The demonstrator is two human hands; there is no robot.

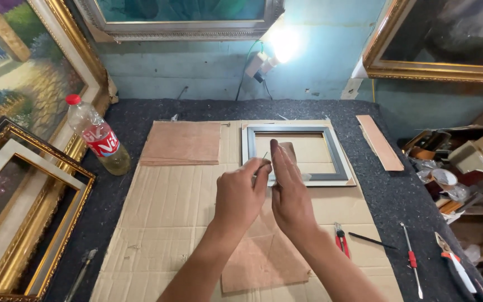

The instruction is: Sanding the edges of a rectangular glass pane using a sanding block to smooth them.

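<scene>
Dark felt covers the surface [364,184], with flattened cardboard [169,223] spread over its middle and a pale blue wall behind, lit by a bare bulb [284,43]; gilt-framed paintings lean at left [23,84] and hang at upper right [437,39]; an empty gold frame [6,218] lies at the near left edge; a plastic bottle [99,137] with red cap and red label stands just beside it; a small grey picture frame [339,159] lies flat on the cardboard, far centre; a thin brown board [181,142] lies to its left and a narrow wood strip [380,142] to its right; both hands are raised above the frame's near edge; left hand [240,196] pinches a thin metal pin or nail [264,156] between thumb and forefinger, grip closed tight on it; right hand [289,193] is held flat and edge-on, fingers straight and together, touching the left; whether it holds anything I cannot tell, though a pale brownish piece [288,151] shows just behind its fingertips; red-handled pliers [340,239], a dark pencil-like stick [371,240] and a red-handled screwdriver [411,258] lie on the felt at near right; another brown board [264,263] lies under the forearms.
</scene>
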